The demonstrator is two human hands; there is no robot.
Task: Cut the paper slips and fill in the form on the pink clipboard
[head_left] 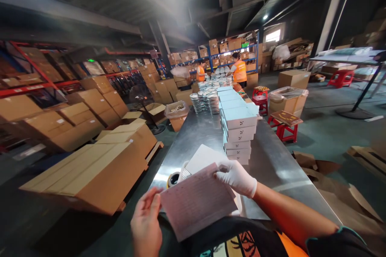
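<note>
A flat pinkish printed card sheet [196, 200] is held over the near end of a steel table [271, 160]. My right hand [237, 176], in a white glove, pinches its upper right corner. My bare left hand [146, 221] touches its lower left edge with the fingers spread along it. Under the sheet lie a white flat sheet [202, 156] and a roll of tape [173, 178]. Just beyond stands a stack of light blue and white boxes [238, 132].
More blue boxes and stacks of round tins [205, 100] run down the table. Large cardboard cartons [90, 168] sit on pallets at left. Red stools [285, 126] and open cartons stand at right. Two people in orange vests [239, 70] work at the far end.
</note>
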